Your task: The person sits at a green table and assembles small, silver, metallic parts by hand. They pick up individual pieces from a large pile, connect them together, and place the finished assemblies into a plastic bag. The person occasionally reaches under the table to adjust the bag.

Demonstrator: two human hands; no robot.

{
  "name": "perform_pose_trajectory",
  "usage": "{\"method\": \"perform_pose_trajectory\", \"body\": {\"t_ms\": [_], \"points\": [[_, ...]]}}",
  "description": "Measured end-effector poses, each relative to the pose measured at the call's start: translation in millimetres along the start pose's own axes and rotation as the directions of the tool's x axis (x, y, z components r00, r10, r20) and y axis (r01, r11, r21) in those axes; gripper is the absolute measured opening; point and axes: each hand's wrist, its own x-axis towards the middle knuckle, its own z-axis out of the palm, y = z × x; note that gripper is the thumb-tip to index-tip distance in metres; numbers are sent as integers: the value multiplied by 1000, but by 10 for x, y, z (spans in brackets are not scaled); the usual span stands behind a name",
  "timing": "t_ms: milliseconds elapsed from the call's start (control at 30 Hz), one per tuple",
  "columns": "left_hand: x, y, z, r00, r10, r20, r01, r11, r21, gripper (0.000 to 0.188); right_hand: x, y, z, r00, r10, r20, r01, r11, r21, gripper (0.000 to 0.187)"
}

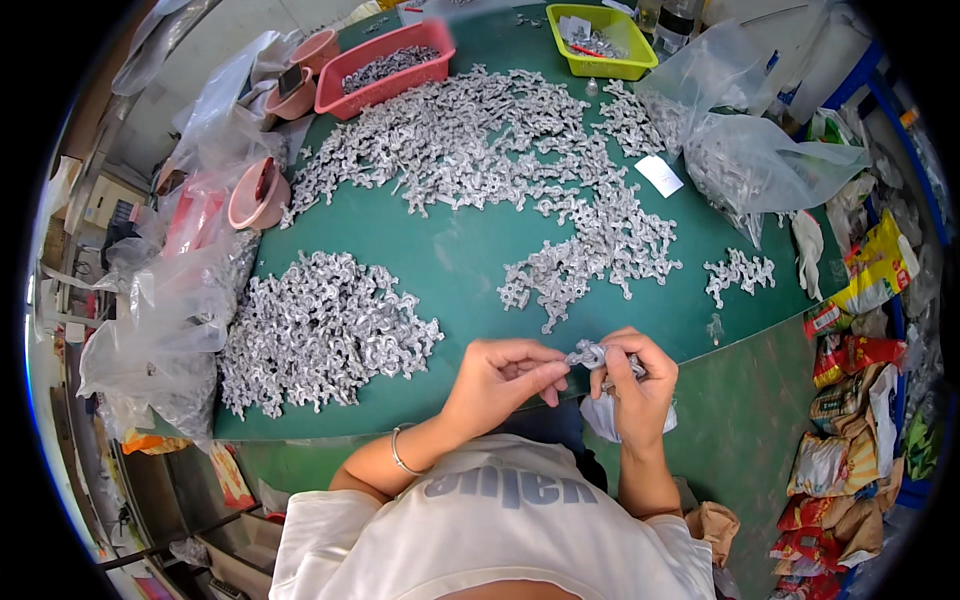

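A small silver metal cast part [588, 354] is pinched between both hands just above the near edge of the green table [460, 255]. My left hand [500, 378] grips its left end with fingertips. My right hand [635, 385] holds its right side, fingers curled around it. A heap of similar silver parts [320, 330] lies to the left of my hands. A wide spread of the same parts [500, 150] covers the far half of the table, and a smaller cluster [590, 255] lies just beyond my hands.
A red basket [385, 65] and a yellow-green tray [602, 40] stand at the far edge. Pink bowls [258, 195] and clear plastic bags [170, 310] line the left side. A clear bag of parts [740, 160] sits right. Colourful packets [850, 400] crowd the right floor.
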Motion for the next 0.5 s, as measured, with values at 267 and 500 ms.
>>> {"method": "perform_pose_trajectory", "body": {"t_ms": [267, 500], "points": [[-4, -10, -30, 985, -148, 84, 162, 970, -183, 16, -30, 31, 0, 975, 221, 8, -216, 942, 255, 13], [-22, -25, -13, 989, -129, 70, 140, 972, -187, 15, -48, 50, 11, 975, 221, 8, -212, 924, 319, 11]]}}
